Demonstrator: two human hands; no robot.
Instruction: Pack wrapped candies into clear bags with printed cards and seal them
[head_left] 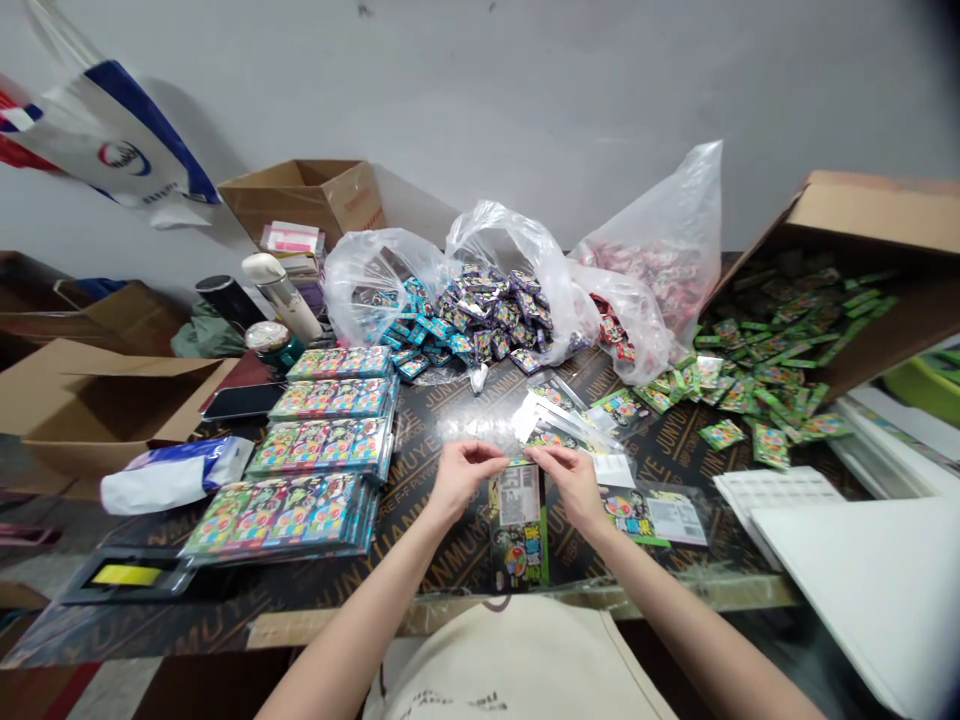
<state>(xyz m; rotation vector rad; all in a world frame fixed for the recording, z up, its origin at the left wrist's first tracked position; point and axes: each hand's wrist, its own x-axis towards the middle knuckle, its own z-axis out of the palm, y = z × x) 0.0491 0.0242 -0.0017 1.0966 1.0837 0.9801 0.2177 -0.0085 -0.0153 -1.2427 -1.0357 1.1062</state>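
Observation:
A printed plastic packet (519, 540), black with green edges and a pale label panel, lies in front of me close to the table edge. My left hand (463, 480) pinches the left part of its top edge between thumb and fingers. At the right part of that same edge, my right hand (576, 485) pinches too. Whether the packet has contents cannot be made out. More flat packets (652, 515) lie right of my right hand, and clear film with white cards (559, 425) is spread just beyond my hands.
Stacks of filled colourful packs (281, 515) stand left. Behind are plastic bags of blue sachets (424, 330), purple sachets (499, 315) and red sachets (615, 330). Green sachets (750, 380) spill from a tipped carton (877, 225). White sheets (862, 580) lie right, a tape-like black holder (135, 575) left.

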